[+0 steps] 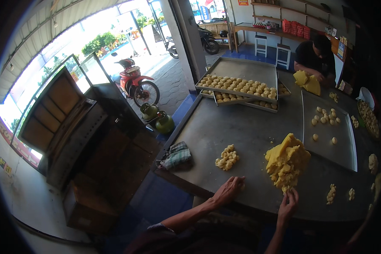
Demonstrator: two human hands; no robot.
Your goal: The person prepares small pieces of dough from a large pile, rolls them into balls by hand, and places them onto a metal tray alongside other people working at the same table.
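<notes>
A heap of crumbly yellow dough sits on the metal-topped table in front of me. My right hand is at its near edge, fingertips pinched on a bit of the dough. To the left, my left hand rests low over the table's near edge with its fingers curled in; whether anything is inside them is hidden. Just beyond that hand lies a small pile of pale dough pieces. Further small clusters of pale pieces lie to the right of the heap.
Stacked trays of round dough balls stand at the far side. A flat tray with several balls lies right. Across the table, a person works beside yellow dough slabs. A checked cloth lies at the left corner; green gas cylinders stand beyond.
</notes>
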